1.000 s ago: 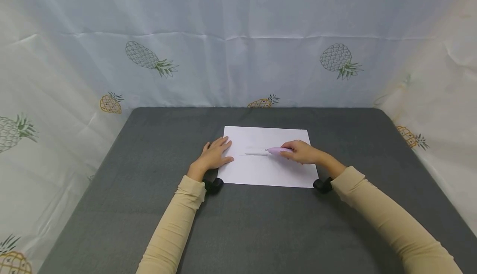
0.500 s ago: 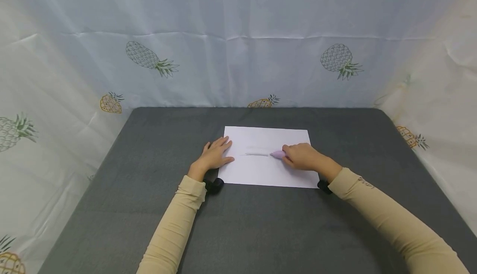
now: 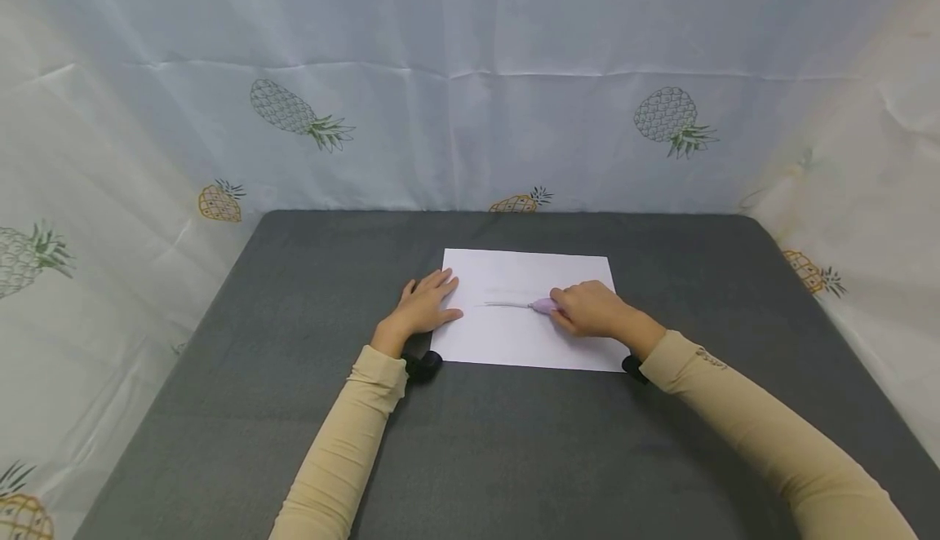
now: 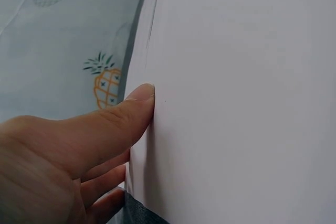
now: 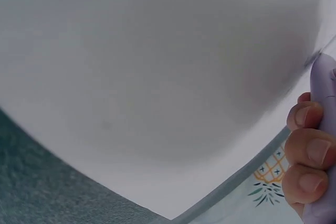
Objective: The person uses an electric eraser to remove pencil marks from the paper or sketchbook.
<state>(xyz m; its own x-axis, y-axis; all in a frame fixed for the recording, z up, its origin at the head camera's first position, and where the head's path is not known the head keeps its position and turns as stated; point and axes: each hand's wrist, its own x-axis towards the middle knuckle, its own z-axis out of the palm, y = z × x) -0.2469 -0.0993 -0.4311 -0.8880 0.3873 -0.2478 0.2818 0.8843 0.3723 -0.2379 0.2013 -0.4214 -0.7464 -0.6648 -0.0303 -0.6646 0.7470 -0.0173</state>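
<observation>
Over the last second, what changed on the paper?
The right hand turned over the purple pen, hiding most of it, and the forearm swung inward. The left hand stayed flat on the paper edge; the paper did not shift.

A dark grey table (image 3: pixel 514 458) stands enclosed by pale pineapple-print curtains (image 3: pixel 470 75).

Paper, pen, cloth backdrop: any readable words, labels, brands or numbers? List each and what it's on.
None can be read.
Paper: only a faint grey stroke, no letters.
Pen in the right hand: no marking can be made out.
Backdrop: pineapple prints only, no words.
Left hand rests on the paper's edge.
</observation>
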